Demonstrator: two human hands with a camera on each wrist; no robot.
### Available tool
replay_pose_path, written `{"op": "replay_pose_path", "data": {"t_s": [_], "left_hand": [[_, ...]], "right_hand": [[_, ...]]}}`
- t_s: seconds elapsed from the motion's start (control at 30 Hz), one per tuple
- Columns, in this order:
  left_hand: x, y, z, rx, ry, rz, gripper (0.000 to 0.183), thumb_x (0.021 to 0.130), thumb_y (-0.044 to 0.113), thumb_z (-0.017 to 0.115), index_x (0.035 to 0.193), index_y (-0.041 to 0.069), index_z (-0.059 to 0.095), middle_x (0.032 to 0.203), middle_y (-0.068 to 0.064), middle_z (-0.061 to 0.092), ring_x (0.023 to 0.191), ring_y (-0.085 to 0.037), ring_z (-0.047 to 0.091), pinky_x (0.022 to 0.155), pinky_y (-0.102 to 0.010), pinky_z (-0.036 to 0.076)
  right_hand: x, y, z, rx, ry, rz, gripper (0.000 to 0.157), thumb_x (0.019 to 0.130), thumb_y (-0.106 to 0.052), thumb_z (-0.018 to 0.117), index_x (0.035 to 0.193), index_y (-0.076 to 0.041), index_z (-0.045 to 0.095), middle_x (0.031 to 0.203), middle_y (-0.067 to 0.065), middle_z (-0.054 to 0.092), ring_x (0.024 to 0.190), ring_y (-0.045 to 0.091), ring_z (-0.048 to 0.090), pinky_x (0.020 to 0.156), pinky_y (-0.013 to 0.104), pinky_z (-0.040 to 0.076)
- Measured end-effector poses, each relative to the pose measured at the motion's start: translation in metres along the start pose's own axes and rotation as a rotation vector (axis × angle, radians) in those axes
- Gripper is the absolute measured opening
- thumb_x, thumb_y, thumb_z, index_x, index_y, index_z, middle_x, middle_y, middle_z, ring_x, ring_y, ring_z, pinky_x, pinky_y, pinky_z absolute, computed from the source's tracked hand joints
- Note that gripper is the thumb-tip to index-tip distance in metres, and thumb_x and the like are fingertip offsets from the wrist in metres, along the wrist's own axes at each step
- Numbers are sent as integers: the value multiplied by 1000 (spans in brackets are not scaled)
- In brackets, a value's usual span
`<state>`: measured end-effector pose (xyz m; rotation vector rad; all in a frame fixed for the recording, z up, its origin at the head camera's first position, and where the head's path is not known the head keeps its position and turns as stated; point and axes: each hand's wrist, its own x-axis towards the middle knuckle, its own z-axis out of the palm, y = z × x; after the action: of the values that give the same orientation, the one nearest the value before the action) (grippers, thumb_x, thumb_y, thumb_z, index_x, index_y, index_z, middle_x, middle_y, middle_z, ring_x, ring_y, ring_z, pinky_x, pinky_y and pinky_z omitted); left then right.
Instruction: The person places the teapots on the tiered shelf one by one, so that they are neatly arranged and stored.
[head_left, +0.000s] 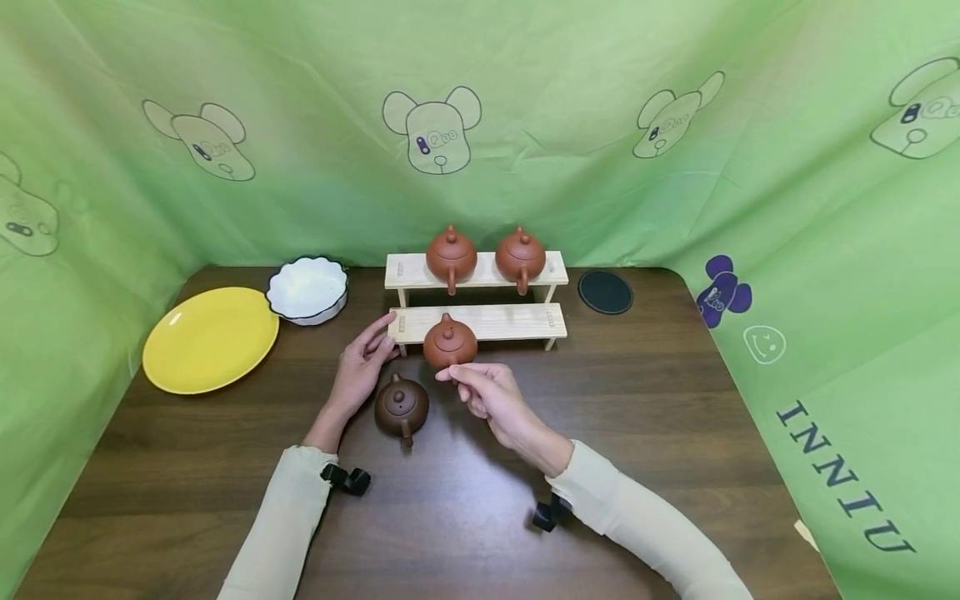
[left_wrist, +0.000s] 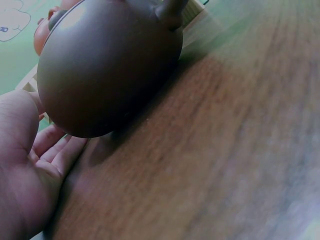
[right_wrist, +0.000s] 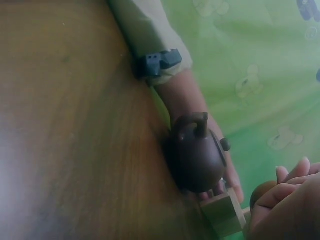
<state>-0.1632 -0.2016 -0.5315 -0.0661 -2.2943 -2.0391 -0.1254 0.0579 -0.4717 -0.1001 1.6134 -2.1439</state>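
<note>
Small round red-brown clay teapot (head_left: 450,340) at the low pale wooden shelf's (head_left: 513,320) front edge
Right grip (head_left: 491,402) pinches its handle; left grip (head_left: 358,367), fingers loose, touches the shelf's end. Probably light, hard and easy to break: best held by the handle.

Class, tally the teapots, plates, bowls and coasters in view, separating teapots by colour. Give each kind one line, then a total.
Reddish-brown teapots: 3
Dark brown teapot: 1
Yellow plate: 1
White scalloped bowl: 1
Dark round coaster: 1
Total: 7
</note>
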Motion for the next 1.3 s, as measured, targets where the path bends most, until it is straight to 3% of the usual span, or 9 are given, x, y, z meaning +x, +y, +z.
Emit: {"op": "replay_pose_path", "data": {"t_s": [0.17, 0.47, 0.67, 1.13, 1.3], "left_hand": [[0, 0, 0, 12, -4, -15, 47, 118, 15, 58, 165, 12, 56, 159, -20, 60, 123, -20, 74, 103, -21, 63], [-1, 0, 1, -2, 0, -10, 47, 118, 15, 58, 164, 11, 56, 157, -23, 61, 115, -1, 72, 102, -20, 63], [0, 0, 0, -10, -1, -4, 47, 118, 16, 59, 164, 9, 55, 156, -25, 61, 114, 2, 72, 101, -19, 63], [0, 1, 0, -18, -4, -10, 48, 118, 15, 58, 165, 8, 54, 161, -23, 57, 116, 3, 71, 103, -19, 63], [0, -1, 0, -7, 1, -12, 47, 118, 15, 58, 165, 10, 55, 159, -23, 59, 114, 1, 73, 102, -20, 63]], "right_hand": [[9, 1, 3, 27, 21, -25, 21, 106, -11, 68, 99, -12, 88, 63, -6, 55, 46, -1, 34, 41, 14, 21], [24, 4, 3, 57, 29, -55, 23, 107, -11, 67, 97, -12, 88, 62, -6, 55, 46, -1, 34, 40, 13, 20], [33, 9, 4, 28, 28, -68, 22, 108, -12, 67, 103, -5, 87, 63, -6, 55, 45, -1, 32, 42, 15, 19], [53, 1, 9, 7, 45, -73, 24, 109, -14, 66, 97, -11, 87, 65, -6, 55, 46, -1, 33, 43, 15, 19], [59, 0, 11, 16, 72, -73, 23, 109, -14, 67, 98, -7, 86, 65, -6, 56, 47, 0, 35, 43, 14, 21]]}}
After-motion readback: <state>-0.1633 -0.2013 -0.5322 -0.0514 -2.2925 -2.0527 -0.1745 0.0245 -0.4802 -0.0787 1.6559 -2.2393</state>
